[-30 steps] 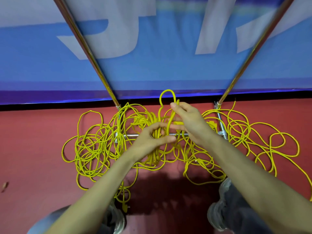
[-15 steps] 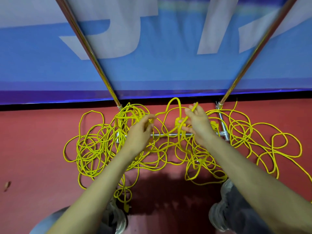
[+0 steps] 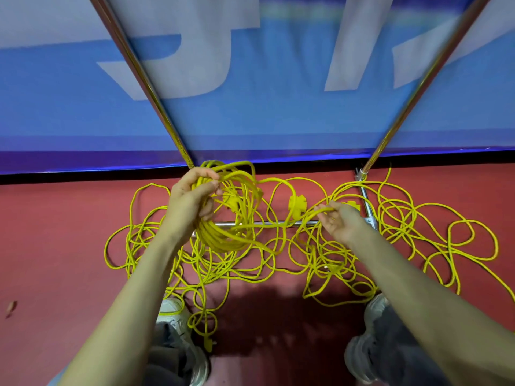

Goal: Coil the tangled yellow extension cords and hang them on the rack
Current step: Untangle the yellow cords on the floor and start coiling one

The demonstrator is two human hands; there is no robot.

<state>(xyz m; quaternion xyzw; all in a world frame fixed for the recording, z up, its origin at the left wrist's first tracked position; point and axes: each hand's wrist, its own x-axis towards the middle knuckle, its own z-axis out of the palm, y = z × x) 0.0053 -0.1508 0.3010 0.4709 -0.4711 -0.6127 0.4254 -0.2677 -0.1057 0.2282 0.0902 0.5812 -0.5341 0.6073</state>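
Observation:
Tangled yellow extension cords (image 3: 434,227) lie spread across the red floor around the foot of the metal rack (image 3: 267,223). My left hand (image 3: 192,200) grips the top of a coil of several yellow loops (image 3: 231,238) that hangs down over the rack's low crossbar. My right hand (image 3: 338,221) holds one strand of cord (image 3: 317,211), palm partly turned up, just left of the rack's right foot. A yellow socket block (image 3: 296,203) sits between the hands. The rack's two shiny poles (image 3: 145,79) rise and spread toward the top corners.
A blue and white banner (image 3: 278,65) stands upright right behind the rack. My two shoes (image 3: 172,319) stand on the floor at the bottom, with cord loops lying over and around them. A plug end (image 3: 208,342) lies by the left shoe.
My left hand has lifted the gathered loops up and left into a hanging coil. My right hand has dropped lower and right, drawing a strand out across the crossbar.

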